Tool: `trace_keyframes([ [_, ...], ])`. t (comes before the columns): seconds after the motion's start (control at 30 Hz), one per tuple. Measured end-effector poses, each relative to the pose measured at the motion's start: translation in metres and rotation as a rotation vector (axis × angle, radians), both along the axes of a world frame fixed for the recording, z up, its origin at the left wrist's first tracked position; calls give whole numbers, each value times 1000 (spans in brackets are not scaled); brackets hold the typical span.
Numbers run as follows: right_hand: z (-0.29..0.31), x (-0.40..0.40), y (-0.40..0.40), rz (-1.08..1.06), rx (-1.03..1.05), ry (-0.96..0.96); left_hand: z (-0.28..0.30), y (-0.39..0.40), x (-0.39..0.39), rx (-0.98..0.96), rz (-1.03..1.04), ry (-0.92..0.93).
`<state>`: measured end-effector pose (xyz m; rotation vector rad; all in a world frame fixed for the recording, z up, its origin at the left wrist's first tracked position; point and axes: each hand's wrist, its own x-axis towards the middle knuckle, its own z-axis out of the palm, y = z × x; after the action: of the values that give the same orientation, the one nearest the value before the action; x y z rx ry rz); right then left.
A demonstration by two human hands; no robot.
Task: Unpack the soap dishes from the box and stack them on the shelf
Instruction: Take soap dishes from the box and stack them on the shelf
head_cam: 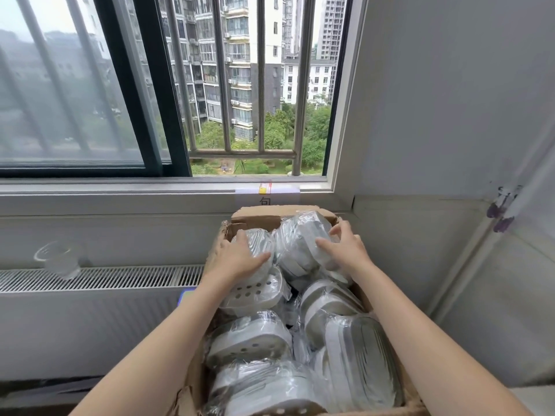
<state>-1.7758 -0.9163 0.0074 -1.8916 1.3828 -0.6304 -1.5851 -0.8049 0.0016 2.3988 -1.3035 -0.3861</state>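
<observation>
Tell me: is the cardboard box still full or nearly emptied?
Full. The cardboard box is open and packed to the top with plastic-wrapped soap dishes; both hands rest on packs at its far end.

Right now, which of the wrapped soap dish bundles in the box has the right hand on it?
The tall bundle at the far right corner of the box. The right hand rests on its right side; the left hand covers the lower neighbouring bundle.

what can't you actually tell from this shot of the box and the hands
- Head view, cardboard box: its near end is cut off by the bottom edge.
- Count of soap dishes: glossy plastic wrap and stacking hide the lower layers.
- Left hand and right hand: resting on wrapped packs; whether either grip has closed is unclear.
- Shelf: not in view.
- Clear item on the radiator: blurred.
</observation>
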Motion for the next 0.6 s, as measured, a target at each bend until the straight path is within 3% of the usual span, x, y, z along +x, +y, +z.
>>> trace_keyframes([
  [0.27, 4, -5, -4, 24, 209, -82, 0, -2, 4, -54, 103, 63],
  [0.6, 29, -20, 20, 52, 4, -41, 32, 7, 1, -313, -56, 96],
])
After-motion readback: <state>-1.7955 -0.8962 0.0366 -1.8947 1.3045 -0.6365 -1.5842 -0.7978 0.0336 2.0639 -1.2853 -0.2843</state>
